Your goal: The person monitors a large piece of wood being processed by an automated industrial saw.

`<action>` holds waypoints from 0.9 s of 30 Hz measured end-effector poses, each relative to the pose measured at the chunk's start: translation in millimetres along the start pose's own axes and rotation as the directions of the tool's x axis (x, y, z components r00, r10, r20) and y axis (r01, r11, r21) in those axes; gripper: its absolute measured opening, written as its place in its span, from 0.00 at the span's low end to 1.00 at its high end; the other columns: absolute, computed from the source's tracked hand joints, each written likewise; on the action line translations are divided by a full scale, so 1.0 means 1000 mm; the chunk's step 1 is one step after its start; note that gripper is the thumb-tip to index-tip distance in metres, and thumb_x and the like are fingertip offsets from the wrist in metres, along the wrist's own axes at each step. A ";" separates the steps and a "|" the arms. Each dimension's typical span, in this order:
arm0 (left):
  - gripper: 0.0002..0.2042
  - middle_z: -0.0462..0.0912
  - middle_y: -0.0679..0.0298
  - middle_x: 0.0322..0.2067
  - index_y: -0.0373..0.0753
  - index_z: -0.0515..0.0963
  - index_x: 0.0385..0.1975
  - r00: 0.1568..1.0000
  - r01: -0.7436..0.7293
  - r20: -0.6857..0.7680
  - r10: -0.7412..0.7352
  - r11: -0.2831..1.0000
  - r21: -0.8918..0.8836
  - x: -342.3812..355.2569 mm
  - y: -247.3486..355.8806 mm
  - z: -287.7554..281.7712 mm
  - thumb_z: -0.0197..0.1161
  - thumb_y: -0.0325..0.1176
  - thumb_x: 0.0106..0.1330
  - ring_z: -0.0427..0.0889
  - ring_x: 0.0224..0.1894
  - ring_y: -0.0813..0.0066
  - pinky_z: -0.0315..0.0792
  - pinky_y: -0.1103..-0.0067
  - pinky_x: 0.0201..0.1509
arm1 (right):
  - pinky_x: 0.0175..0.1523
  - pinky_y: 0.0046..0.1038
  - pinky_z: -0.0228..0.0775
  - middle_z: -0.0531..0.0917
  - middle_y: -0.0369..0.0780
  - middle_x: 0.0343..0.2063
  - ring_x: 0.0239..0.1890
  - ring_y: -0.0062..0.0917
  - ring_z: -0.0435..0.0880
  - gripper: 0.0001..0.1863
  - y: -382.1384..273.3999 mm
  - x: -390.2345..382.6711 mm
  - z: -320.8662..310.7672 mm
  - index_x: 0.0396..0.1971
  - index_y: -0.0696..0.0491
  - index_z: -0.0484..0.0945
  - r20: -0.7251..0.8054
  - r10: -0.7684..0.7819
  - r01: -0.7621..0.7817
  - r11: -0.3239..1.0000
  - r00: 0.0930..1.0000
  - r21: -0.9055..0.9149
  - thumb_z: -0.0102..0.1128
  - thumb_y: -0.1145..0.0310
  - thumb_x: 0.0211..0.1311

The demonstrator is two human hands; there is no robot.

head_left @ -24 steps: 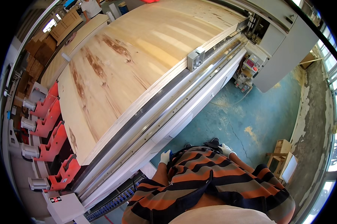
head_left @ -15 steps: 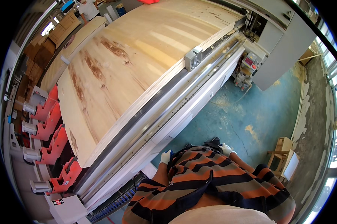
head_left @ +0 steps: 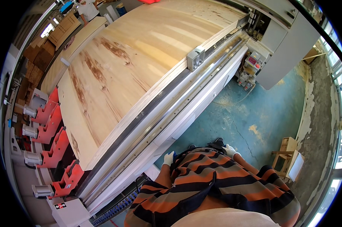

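Note:
My left hand [head_left: 169,159] is in a white glove, low beside my striped clothing [head_left: 212,178], with its fingers curled on a small dark-blue item that I cannot make out. My right hand [head_left: 230,150], also gloved, is closed at the other side; what it holds, if anything, is hidden. To the left of them runs the machine's long metal rail [head_left: 167,113], below stacked pale plywood sheets [head_left: 133,68]. A metal block [head_left: 196,58] sits at the sheets' near edge. Several red clamps [head_left: 61,181] line the left end.
A grey cabinet [head_left: 280,53] and a small pump unit [head_left: 250,68] stand at upper right. A wooden stool [head_left: 288,162] is by the right wall on the blue floor [head_left: 239,113]. A person [head_left: 88,10] stands beyond the machine, near brown boards [head_left: 61,28].
The view has shifted slightly, so the machine and plywood sit a little differently in the picture. Both my hands stay almost where they were, at my sides.

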State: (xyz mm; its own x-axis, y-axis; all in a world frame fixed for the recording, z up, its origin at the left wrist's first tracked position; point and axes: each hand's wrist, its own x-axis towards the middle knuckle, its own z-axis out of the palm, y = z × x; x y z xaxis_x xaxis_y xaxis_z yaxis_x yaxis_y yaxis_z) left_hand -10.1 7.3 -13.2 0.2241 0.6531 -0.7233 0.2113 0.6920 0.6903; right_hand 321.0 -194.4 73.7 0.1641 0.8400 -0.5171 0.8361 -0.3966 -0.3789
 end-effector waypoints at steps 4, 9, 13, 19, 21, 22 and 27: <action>0.12 0.72 0.62 0.19 0.31 0.70 0.22 1.000 -0.008 0.024 0.009 1.000 -0.011 -0.008 0.009 0.003 0.52 0.36 0.47 0.70 0.21 0.76 0.64 0.81 0.25 | 0.39 0.28 0.60 0.64 0.46 0.32 0.35 0.36 0.67 0.17 -0.003 0.001 -0.005 0.40 0.47 0.64 0.006 -0.005 0.005 1.000 1.000 0.011 0.40 0.74 0.46; 0.11 0.71 0.63 0.19 0.31 0.70 0.22 1.000 -0.005 0.025 0.006 0.999 -0.047 0.001 -0.002 -0.002 0.52 0.35 0.47 0.69 0.21 0.76 0.64 0.81 0.25 | 0.38 0.28 0.60 0.64 0.47 0.32 0.34 0.36 0.68 0.17 -0.002 0.003 -0.007 0.40 0.47 0.64 0.004 -0.034 0.034 0.999 0.999 -0.012 0.40 0.74 0.46; 0.10 0.70 0.63 0.17 0.32 0.70 0.19 1.000 0.023 0.017 -0.022 0.998 -0.056 -0.003 0.004 0.001 0.51 0.35 0.47 0.68 0.19 0.76 0.63 0.81 0.23 | 0.37 0.28 0.61 0.64 0.47 0.31 0.34 0.37 0.68 0.16 -0.002 0.005 -0.007 0.39 0.48 0.64 0.013 -0.047 0.047 0.999 0.999 -0.005 0.41 0.73 0.45; 0.09 0.70 0.64 0.16 0.33 0.69 0.19 0.999 0.022 0.026 -0.022 0.999 -0.036 -0.010 0.016 0.008 0.51 0.35 0.47 0.67 0.18 0.77 0.62 0.82 0.22 | 0.32 0.33 0.58 0.63 0.50 0.26 0.29 0.42 0.66 0.16 0.010 0.009 0.000 0.37 0.45 0.64 -0.062 -0.082 0.089 0.988 0.995 0.127 0.44 0.65 0.43; 0.09 0.70 0.65 0.16 0.34 0.70 0.18 1.000 0.005 0.009 -0.005 1.000 0.000 -0.010 0.017 0.009 0.51 0.34 0.47 0.67 0.18 0.77 0.62 0.82 0.22 | 0.32 0.33 0.57 0.63 0.50 0.25 0.29 0.43 0.66 0.16 0.012 0.011 0.001 0.38 0.44 0.64 -0.065 -0.082 0.089 0.988 0.995 0.128 0.44 0.65 0.43; 0.09 0.69 0.65 0.16 0.34 0.70 0.18 1.000 0.021 0.004 -0.021 0.997 -0.071 -0.006 0.012 0.007 0.51 0.34 0.47 0.67 0.18 0.78 0.62 0.82 0.21 | 0.32 0.33 0.57 0.63 0.50 0.25 0.29 0.42 0.66 0.16 0.011 0.012 0.000 0.37 0.45 0.64 -0.069 -0.092 0.101 0.987 0.993 0.128 0.44 0.65 0.43; 0.09 0.70 0.66 0.15 0.34 0.70 0.18 0.998 -0.063 0.010 0.063 0.990 0.127 -0.012 0.023 0.013 0.51 0.35 0.47 0.67 0.17 0.78 0.62 0.83 0.21 | 0.32 0.33 0.58 0.63 0.50 0.25 0.29 0.42 0.66 0.15 0.012 0.012 -0.001 0.36 0.45 0.64 -0.043 -0.054 0.059 0.990 0.998 0.132 0.45 0.65 0.43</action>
State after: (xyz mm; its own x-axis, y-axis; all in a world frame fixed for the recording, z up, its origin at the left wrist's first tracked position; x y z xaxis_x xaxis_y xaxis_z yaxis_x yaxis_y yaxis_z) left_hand 4.4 11.3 11.5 0.2460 0.6921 -0.6786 0.3161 0.6045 0.7312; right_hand 333.9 -188.8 63.5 0.1415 0.8753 -0.4624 0.7682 -0.3917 -0.5064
